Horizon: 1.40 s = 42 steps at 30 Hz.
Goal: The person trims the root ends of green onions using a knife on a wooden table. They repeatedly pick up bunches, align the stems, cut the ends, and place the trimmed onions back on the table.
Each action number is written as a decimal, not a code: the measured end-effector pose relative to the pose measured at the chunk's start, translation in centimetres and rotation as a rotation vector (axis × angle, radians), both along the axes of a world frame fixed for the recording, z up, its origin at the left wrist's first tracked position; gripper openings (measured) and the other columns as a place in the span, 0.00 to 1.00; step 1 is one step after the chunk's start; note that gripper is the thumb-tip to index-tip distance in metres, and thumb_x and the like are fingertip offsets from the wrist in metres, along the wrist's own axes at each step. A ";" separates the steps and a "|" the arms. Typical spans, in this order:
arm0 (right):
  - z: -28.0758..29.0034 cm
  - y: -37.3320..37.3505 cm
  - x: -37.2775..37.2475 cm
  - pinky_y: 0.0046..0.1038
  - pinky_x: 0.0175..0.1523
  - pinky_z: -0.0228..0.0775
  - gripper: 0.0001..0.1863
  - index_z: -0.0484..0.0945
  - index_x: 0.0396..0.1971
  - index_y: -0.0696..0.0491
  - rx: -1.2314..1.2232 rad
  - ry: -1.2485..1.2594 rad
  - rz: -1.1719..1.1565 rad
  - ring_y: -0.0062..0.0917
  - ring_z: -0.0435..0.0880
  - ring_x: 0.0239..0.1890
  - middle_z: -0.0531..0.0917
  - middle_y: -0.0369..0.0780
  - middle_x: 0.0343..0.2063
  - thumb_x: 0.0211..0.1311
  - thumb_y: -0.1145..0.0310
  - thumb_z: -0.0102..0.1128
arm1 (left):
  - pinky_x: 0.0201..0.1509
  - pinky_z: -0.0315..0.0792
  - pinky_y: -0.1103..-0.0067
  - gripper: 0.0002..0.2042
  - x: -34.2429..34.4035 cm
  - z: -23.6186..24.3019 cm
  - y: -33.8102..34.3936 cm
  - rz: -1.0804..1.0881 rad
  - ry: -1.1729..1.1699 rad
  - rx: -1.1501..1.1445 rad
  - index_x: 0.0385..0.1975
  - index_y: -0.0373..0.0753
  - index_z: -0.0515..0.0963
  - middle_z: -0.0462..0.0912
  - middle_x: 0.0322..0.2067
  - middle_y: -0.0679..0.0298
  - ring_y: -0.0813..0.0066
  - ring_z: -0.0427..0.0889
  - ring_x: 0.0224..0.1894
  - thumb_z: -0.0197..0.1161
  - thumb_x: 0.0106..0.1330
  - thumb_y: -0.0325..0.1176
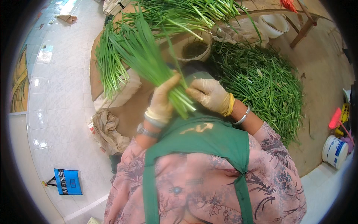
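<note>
A bunch of long green garlic chives (145, 52) is gripped in my gloved left hand (163, 98). Its leaves fan up and to the left, slightly blurred, and the pale cut ends point down toward my green apron (201, 136). Close beside those ends, my gloved right hand (209, 95) is closed in a pinch. A single chive stalk (175, 58) runs down to its fingertips, apart from the bunch. Another sheaf of chives (109, 61) lies to the left on the low table's edge, and a larger pile (175, 13) covers the table's far side.
A big heap of loose green leaves (261, 84) lies on the floor to my right. A bucket (194, 50) stands ahead of my knees, a white basin (274, 26) behind the heap. Crumpled cloth (108, 128), a blue bag (68, 182) and a white pail (335, 151) sit farther out.
</note>
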State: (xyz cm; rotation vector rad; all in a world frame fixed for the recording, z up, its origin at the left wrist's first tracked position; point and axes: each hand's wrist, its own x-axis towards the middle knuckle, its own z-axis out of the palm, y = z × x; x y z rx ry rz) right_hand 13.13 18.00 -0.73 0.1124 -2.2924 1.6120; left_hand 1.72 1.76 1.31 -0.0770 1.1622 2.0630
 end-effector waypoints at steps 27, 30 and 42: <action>0.1 -0.1 0.1 0.34 0.35 0.71 0.07 0.80 0.31 0.55 -0.062 -0.005 -0.042 0.38 0.80 0.28 0.80 0.47 0.25 0.64 0.67 0.60 | 0.49 0.82 0.70 0.12 -1.4 -1.6 0.4 -0.084 -0.026 0.022 0.48 0.37 0.76 0.85 0.40 0.54 0.61 0.86 0.42 0.63 0.66 0.24; 1.7 -0.1 2.5 0.31 0.32 0.72 0.05 0.79 0.29 0.56 0.011 0.098 -0.008 0.36 0.79 0.25 0.79 0.44 0.23 0.59 0.71 0.64 | 0.50 0.82 0.69 0.13 -1.1 -0.9 0.5 -0.015 -0.115 0.044 0.50 0.38 0.75 0.85 0.39 0.53 0.62 0.86 0.42 0.63 0.66 0.23; -2.1 6.8 2.9 0.36 0.54 0.74 0.20 0.81 0.44 0.58 0.087 -0.304 -0.020 0.41 0.84 0.46 0.85 0.49 0.40 0.64 0.56 0.60 | 0.53 0.77 0.73 0.27 -1.4 -0.3 -1.6 -0.261 -0.076 0.325 0.69 0.40 0.61 0.79 0.51 0.62 0.73 0.82 0.44 0.59 0.70 0.28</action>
